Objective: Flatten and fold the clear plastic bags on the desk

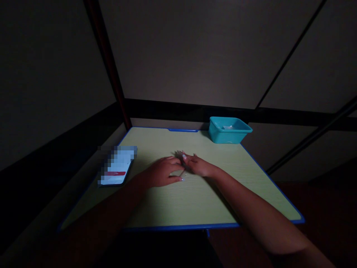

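Note:
Near the middle of the table, my left hand [164, 172] rests palm down, thumb and fingers curved around a small, clear, shiny thing [183, 173] too faint to make out. My right hand [196, 164] meets its fingertips from the right, also palm down, fingers stretched out to the left and partly overlapping. Where the hands meet, the fingertips are dark and partly hidden. A phone [117, 165] with a lit, partly pixelated screen lies to the left of my left hand.
The pale wood-grain table [178, 208] has a blue edge. At its back right corner stands a turquoise plastic basket [227, 137] with something whitish inside. Dark panelled walls rise behind the table and at the left.

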Motion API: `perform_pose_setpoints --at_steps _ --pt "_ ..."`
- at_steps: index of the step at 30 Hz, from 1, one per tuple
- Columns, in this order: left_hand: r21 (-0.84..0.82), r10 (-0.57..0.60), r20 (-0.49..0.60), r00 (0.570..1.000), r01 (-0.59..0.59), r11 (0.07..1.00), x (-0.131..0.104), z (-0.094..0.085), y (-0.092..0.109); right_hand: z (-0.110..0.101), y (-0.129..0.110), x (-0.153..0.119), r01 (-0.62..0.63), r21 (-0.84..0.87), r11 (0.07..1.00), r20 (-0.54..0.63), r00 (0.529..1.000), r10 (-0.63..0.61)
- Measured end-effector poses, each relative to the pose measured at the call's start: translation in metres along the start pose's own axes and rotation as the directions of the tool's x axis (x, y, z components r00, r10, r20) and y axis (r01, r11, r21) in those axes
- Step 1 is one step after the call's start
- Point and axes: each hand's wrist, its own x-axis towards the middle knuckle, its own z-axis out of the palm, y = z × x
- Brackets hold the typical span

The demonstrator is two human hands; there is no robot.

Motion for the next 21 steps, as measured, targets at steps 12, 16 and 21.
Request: perform_pose_setpoints --at_steps 12,16,21 --pt "-0.014 0.034 0.021 0.999 -0.034 0.999 -0.002 -0.001 -0.003 -0.01 0.008 -0.004 -0.026 -0.287 0.958 0.105 0.993 0.058" --pt "0.032 0.029 0.018 0.999 -0.029 0.999 -0.001 -0.003 0.0 -0.01 0.011 -0.006 -0.004 -0.309 0.951 0.122 0.992 0.044" --pt "0.088 -0.167 -0.195 0.966 0.187 0.978 0.001 -0.005 -0.006 -0.007 0.01 -0.005 -0.009 -0.32 0.948 0.123 0.991 0.052"
